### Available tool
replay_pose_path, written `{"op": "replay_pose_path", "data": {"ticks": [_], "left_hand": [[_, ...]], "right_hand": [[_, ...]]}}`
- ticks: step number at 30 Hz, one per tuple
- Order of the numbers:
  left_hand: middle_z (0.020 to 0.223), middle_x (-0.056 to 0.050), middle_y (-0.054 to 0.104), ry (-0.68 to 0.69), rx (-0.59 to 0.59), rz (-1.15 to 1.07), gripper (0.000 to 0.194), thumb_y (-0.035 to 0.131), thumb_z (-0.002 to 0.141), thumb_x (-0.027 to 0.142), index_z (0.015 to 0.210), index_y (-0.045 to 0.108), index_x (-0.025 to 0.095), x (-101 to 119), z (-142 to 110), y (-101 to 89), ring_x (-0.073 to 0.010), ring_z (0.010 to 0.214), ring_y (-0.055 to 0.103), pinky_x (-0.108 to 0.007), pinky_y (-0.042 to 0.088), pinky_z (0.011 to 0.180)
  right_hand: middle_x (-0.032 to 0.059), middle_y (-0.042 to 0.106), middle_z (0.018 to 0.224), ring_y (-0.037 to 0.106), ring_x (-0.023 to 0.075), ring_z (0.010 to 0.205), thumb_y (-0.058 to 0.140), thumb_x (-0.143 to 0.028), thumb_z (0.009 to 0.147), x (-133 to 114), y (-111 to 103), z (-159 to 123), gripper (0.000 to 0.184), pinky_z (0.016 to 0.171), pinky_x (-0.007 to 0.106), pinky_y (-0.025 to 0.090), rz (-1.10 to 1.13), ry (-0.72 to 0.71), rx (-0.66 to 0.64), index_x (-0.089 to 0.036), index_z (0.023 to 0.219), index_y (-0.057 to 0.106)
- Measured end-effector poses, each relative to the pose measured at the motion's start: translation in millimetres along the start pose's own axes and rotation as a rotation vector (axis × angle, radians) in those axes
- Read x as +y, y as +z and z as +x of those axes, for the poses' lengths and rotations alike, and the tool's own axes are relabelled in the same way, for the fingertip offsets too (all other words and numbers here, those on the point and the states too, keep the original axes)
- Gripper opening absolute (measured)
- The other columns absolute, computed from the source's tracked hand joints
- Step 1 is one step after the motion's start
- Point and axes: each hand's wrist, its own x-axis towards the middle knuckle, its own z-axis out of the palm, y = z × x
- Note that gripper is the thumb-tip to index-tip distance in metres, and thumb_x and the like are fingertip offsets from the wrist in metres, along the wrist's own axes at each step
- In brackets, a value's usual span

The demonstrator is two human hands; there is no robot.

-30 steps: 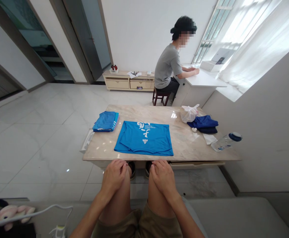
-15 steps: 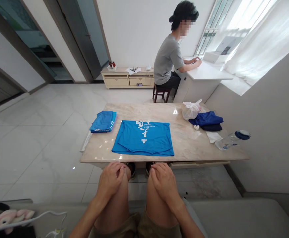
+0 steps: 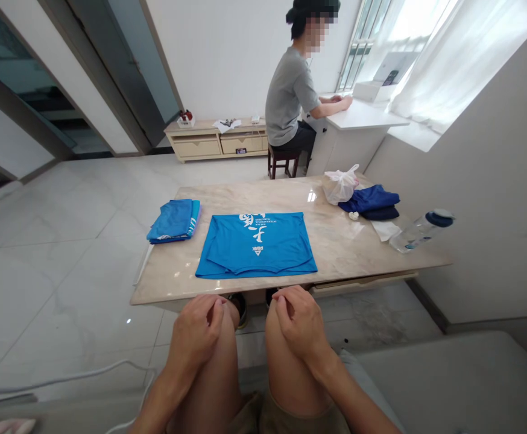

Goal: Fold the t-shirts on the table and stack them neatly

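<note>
Blue T-shirt (image 3: 257,247) flat on the worktop (image 3: 349,241), close to its near edge, long axis left to right, white print upside down. Left hand (image 3: 195,325) and right hand (image 3: 298,322) released, empty, curled over the knees (image 3: 270,319).

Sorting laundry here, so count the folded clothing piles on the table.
2: a bright blue pile left of the flat blue T-shirt, and a navy pile beside the white plastic bag. Each may hide more garments.
</note>
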Motion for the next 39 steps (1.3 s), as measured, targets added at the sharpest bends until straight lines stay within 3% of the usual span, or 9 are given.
{"op": "replay_pose_path", "data": {"ticks": [6, 12, 16, 21, 28, 32, 36, 39], "left_hand": [[0.111, -0.009, 0.084, 0.106, 0.028, 0.082, 0.034, 0.047, 0.110, 0.029, 0.100, 0.079, 0.023, 9, -13, 2.7, -0.0291, 0.107, 0.076, -0.047, 0.058, 0.104], [0.134, -0.016, 0.078, 0.074, -0.150, 0.316, 0.029, 0.057, 0.107, 0.035, 0.110, 0.082, 0.021, 24, -7, -4.6, -0.0372, 0.132, 0.067, -0.053, 0.053, 0.115], [0.129, -0.018, 0.075, -0.011, -0.239, 0.404, 0.037, 0.047, 0.112, 0.036, 0.118, 0.079, 0.018, 43, -13, -11.5, -0.0363, 0.131, 0.064, -0.049, 0.055, 0.108], [0.137, -0.019, 0.070, -0.024, -0.227, 0.444, 0.042, 0.041, 0.114, 0.035, 0.126, 0.076, 0.016, 55, -23, -10.9, -0.0368, 0.136, 0.059, -0.048, 0.054, 0.105], [0.142, -0.020, 0.067, -0.015, -0.236, 0.478, 0.043, 0.039, 0.114, 0.035, 0.131, 0.074, 0.016, 60, -27, -14.0, -0.0375, 0.137, 0.056, -0.049, 0.053, 0.105], [0.139, -0.020, 0.069, 0.006, -0.260, 0.454, 0.040, 0.044, 0.113, 0.036, 0.129, 0.075, 0.017, 58, -27, -18.5, -0.0379, 0.135, 0.058, -0.052, 0.053, 0.107], [0.136, -0.018, 0.072, 0.016, -0.298, 0.425, 0.034, 0.052, 0.108, 0.035, 0.124, 0.078, 0.020, 43, -17, -12.1, -0.0375, 0.132, 0.062, -0.053, 0.053, 0.107], [0.127, -0.015, 0.078, 0.014, -0.340, 0.387, 0.034, 0.050, 0.107, 0.034, 0.114, 0.081, 0.023, 34, 12, -5.1, -0.0358, 0.128, 0.067, -0.053, 0.050, 0.113]], "right_hand": [[0.0081, 0.081, 0.094, 0.073, 0.0253, 0.097, 0.052, -0.017, 0.104, -8, 13, -1, 0.028, 0.095, 0.036, 0.051, -0.071, -0.054, -0.006, -0.021, 0.091, 0.077], [0.0084, 0.082, 0.099, 0.072, 0.0249, 0.102, 0.058, -0.018, 0.106, -23, 13, 3, 0.025, 0.095, 0.033, 0.049, -0.311, -0.004, -0.114, -0.020, 0.093, 0.080], [0.0134, 0.082, 0.116, 0.070, 0.0276, 0.116, 0.058, -0.024, 0.109, -36, 12, -5, 0.027, 0.101, 0.034, 0.047, -0.517, 0.019, -0.161, -0.017, 0.106, 0.084], [0.0164, 0.079, 0.124, 0.068, 0.0301, 0.121, 0.053, -0.028, 0.111, -49, 14, -16, 0.033, 0.100, 0.037, 0.047, -0.652, 0.049, -0.175, -0.015, 0.114, 0.083], [0.0154, 0.078, 0.126, 0.065, 0.0304, 0.123, 0.050, -0.026, 0.111, -62, 17, -26, 0.033, 0.103, 0.039, 0.046, -0.620, -0.006, -0.185, -0.016, 0.115, 0.082], [0.0129, 0.080, 0.122, 0.066, 0.0285, 0.121, 0.056, -0.024, 0.108, -57, 21, -29, 0.026, 0.105, 0.037, 0.046, -0.526, -0.006, -0.128, -0.018, 0.112, 0.081], [0.0081, 0.082, 0.118, 0.072, 0.0238, 0.115, 0.055, -0.020, 0.106, -33, 18, -19, 0.027, 0.100, 0.031, 0.046, -0.354, 0.128, -0.042, -0.022, 0.109, 0.082], [0.0070, 0.084, 0.110, 0.075, 0.0228, 0.103, 0.052, -0.026, 0.110, -21, 8, -1, 0.031, 0.087, 0.030, 0.045, -0.341, 0.299, -0.042, -0.024, 0.103, 0.082]]}}
